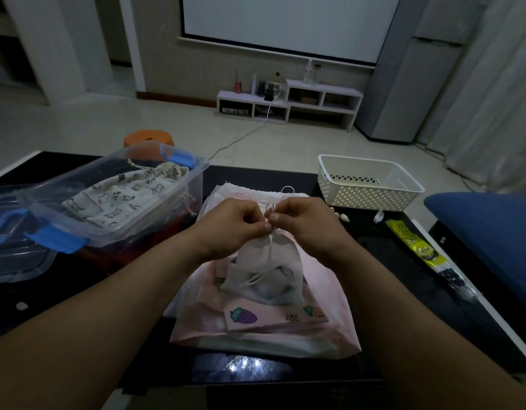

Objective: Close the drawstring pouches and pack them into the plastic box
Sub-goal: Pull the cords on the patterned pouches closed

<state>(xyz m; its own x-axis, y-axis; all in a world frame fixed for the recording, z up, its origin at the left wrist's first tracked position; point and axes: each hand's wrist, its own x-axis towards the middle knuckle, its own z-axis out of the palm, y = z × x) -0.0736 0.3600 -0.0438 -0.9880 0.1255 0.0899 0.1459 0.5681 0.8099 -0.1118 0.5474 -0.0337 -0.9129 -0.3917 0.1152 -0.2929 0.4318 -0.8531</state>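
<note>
A small white drawstring pouch lies on a pile of pink printed pouches in the middle of the dark table. Its neck is gathered. My left hand and my right hand meet just above the neck, and each pinches the thin white cord. To the left stands the clear plastic box with blue latches. Inside it lies a closed pouch with a cat print.
The box's clear lid lies at the far left. A white perforated basket stands at the back right. A yellow packet and small shells lie on the right side. A blue cushion borders the table's right edge.
</note>
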